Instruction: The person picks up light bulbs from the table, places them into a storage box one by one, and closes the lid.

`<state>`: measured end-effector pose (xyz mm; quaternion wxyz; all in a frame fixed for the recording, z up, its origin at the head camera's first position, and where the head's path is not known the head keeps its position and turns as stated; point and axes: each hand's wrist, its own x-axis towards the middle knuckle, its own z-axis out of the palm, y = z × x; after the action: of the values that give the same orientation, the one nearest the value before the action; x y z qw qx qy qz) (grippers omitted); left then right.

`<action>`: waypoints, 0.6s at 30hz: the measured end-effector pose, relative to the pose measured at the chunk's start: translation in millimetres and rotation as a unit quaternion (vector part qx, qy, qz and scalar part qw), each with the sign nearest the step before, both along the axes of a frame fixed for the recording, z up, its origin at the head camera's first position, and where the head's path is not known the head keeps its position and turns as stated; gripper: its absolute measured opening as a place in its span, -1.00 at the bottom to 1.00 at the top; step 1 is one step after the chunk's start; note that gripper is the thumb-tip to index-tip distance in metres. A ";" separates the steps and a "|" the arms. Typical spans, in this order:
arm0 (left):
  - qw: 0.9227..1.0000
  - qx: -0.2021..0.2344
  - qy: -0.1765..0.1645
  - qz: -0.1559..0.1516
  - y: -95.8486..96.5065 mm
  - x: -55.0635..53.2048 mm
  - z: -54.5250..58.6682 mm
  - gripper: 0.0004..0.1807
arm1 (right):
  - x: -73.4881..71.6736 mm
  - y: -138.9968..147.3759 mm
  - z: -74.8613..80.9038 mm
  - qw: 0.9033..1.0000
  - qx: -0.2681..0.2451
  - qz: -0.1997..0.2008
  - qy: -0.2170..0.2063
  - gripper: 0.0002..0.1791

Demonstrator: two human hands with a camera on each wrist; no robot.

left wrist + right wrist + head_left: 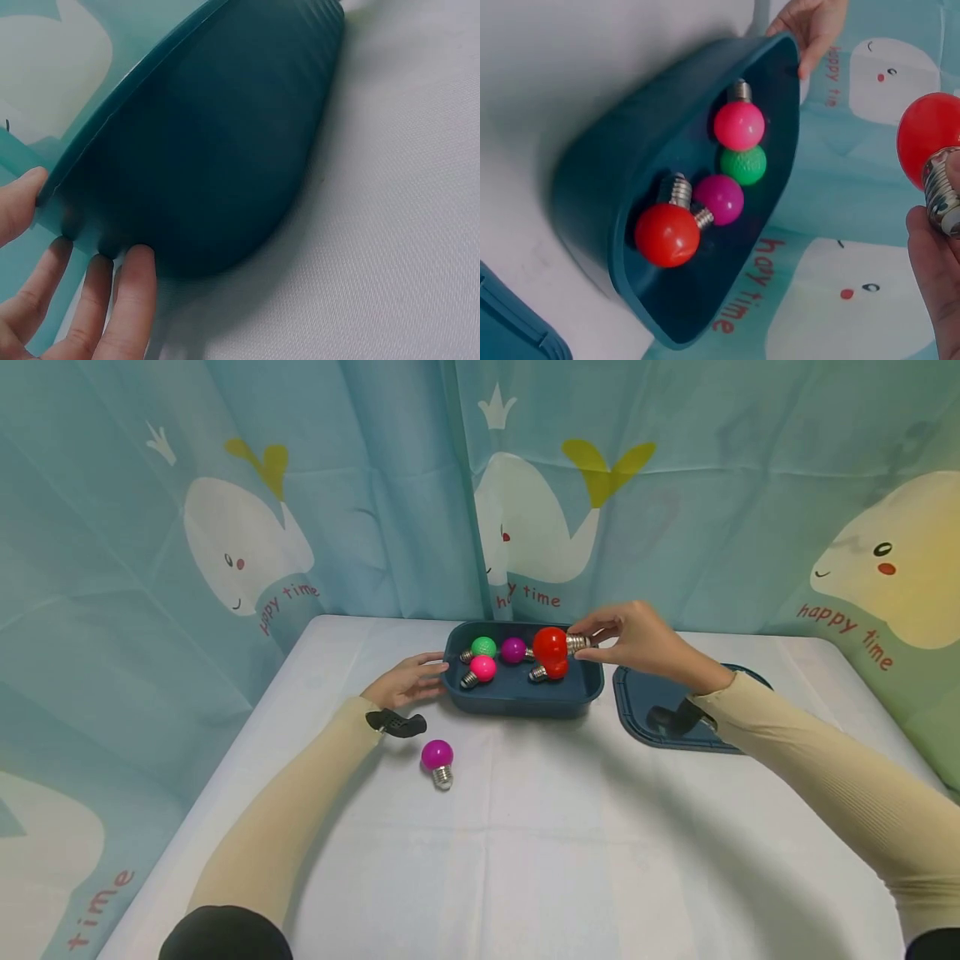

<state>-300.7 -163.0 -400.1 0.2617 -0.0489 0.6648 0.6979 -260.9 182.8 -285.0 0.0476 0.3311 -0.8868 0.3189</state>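
My right hand [633,639] pinches a red light bulb [550,645] by its silver screw base, above the right part of a dark blue box [517,703]. Inside the box lie a green bulb [743,165], a pink bulb [739,126], a purple bulb [719,199] and another red bulb [667,235]. At the box's left end is my left hand [411,681], its fingertips touching the outer wall and the thumb at the rim [112,109]. A second purple bulb [437,755] lies on the white table in front of the left hand.
The box's dark blue lid [652,727] lies flat on the table [480,877], right of the box and partly under my right forearm. A light blue curtain [405,485] with whale prints hangs right behind the table.
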 end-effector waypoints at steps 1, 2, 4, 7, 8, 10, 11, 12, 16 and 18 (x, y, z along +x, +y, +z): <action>1.000 0.000 0.000 0.000 0.1 -0.2 -0.5 -0.38 | -2.7 -0.4 -0.6 1.000 -0.003 -0.001 -0.003 -0.68; 1.000 0.001 0.000 0.001 0.0 -0.4 -0.8 -0.38 | -5.2 -0.9 -1.1 1.000 -0.005 -0.003 -0.007 -0.69; 1.000 0.002 0.000 0.002 -0.2 -0.8 -1.3 -0.39 | -10.8 -1.8 -2.7 1.000 -0.006 -0.011 -0.016 -0.69; 1.000 0.000 0.001 0.002 -0.4 -1.5 -1.8 -0.39 | -18.1 -3.7 -3.5 0.999 0.001 -0.018 -0.026 -0.69; 1.000 0.000 0.001 0.002 -0.5 -1.8 -1.8 -0.39 | -20.4 -4.5 -3.5 0.999 0.005 -0.021 -0.028 -0.69; 1.000 0.001 0.001 0.004 -0.6 -2.0 -1.9 -0.39 | -24.8 -6.0 -3.6 0.999 0.010 -0.025 -0.035 -0.69; 1.000 0.001 0.000 0.004 -0.6 -2.1 -1.9 -0.39 | -27.1 -7.0 -3.6 0.999 0.011 -0.026 -0.037 -0.69; 1.000 0.001 0.000 0.006 -0.7 -2.0 -1.8 -0.39 | -29.3 -8.0 -3.7 0.999 0.013 -0.026 -0.040 -0.69; 1.000 0.004 -0.005 0.010 -0.5 -1.8 -0.8 -0.38 | -37.1 -13.3 -4.2 0.998 0.020 -0.025 -0.048 -0.69; 1.000 0.005 -0.008 0.012 -0.4 -1.7 -0.2 -0.37 | -40.2 -16.7 -4.7 0.998 0.021 -0.022 -0.051 -0.69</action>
<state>-302.3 -163.3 -400.3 0.2590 -0.0611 0.6587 0.7038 -301.1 166.1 -289.8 0.0022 0.2962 -0.9016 0.3154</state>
